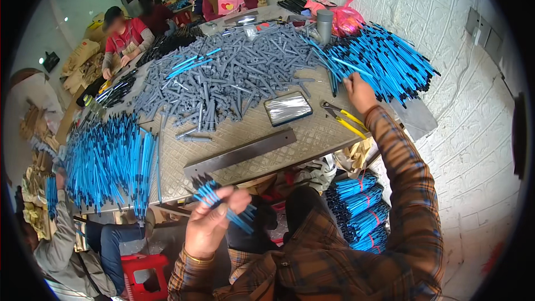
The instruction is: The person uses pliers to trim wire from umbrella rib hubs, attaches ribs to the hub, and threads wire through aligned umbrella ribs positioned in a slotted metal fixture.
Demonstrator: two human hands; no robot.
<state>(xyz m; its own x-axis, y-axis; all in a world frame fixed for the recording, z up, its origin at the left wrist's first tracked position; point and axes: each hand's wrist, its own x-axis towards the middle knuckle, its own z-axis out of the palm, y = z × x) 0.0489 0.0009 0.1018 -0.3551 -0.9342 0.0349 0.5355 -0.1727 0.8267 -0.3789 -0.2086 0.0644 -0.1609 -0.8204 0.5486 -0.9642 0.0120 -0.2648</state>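
My left hand is closed around a small bundle of thin blue rods with black ends, held up in front of the table's near edge. On the right, my right hand pinches one light blue rod at the near side of a large pile of blue rods with black ends. Yellow-handled pliers lie just below that hand. A shallow box of thin silvery pins sits left of the pliers. Nearer to me is a long dark metal bar.
Grey plastic parts cover the table's middle. Another blue rod pile lies at the left edge, beside a seated co-worker. Two more people work at the far side. A grey cup stands near a pink bag. Tied rod bundles are stacked below.
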